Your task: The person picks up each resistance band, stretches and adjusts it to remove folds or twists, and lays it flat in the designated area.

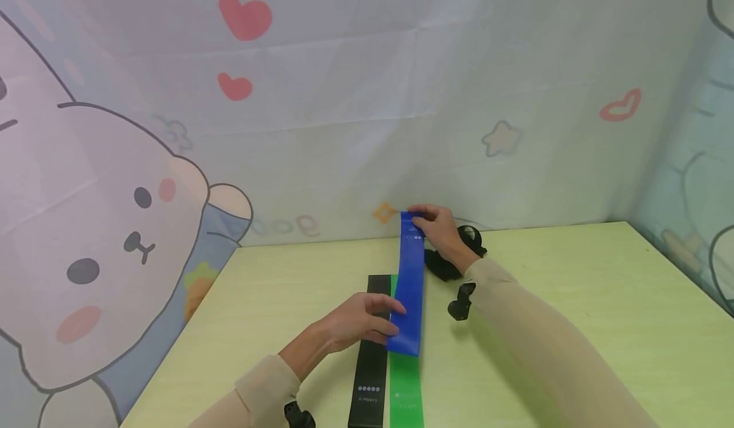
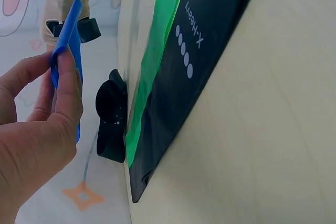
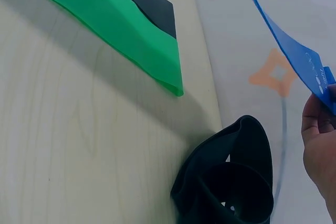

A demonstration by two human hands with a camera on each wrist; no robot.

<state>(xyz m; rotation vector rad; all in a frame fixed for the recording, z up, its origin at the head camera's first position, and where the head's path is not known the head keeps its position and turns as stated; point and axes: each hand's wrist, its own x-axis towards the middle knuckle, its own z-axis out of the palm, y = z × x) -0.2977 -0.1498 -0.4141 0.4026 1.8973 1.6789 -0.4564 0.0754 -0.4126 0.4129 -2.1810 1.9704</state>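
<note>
A blue resistance band (image 1: 410, 288) is stretched lengthwise above the table between both hands. My left hand (image 1: 366, 320) pinches its near end between thumb and fingers, as the left wrist view also shows. At the far end, my right hand (image 1: 440, 229) grips the band beside its printed dots. Below it lie a black band (image 1: 369, 370) marked X-Heavy and a green band (image 1: 406, 386) marked Light, flat and side by side. The blue band hides part of the green one in the head view.
A curled black band-like piece (image 3: 191, 190) lies near the table's back edge, beneath my right wrist in the head view. The pale wooden table (image 1: 545, 300) meets a printed cloth backdrop (image 1: 344, 160) behind. Small black cameras are strapped to both wrists.
</note>
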